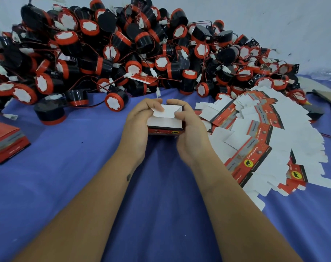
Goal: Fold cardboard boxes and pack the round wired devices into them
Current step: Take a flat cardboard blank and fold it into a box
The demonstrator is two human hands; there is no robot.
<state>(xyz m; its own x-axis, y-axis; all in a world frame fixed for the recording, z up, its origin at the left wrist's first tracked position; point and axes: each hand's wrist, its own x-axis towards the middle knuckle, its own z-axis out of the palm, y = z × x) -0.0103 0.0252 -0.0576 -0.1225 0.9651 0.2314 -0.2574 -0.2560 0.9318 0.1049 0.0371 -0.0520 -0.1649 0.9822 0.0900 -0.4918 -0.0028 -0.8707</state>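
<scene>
Clearly both hands cradle the small box [166,121] off the worktop [85,176] so its end stays reachable. Left hand [140,125] and right hand [189,129] curl their fingers round its sides, thumbs pinching the white flaps inward, probably to tuck them; flat boxes [255,140] lie ready toward the right edge.

Open blue cloth [70,186] near and left. Device pile [123,53] walls off far side; flat box blanks [270,140] crowd right; packed box [5,142] at left edge.
</scene>
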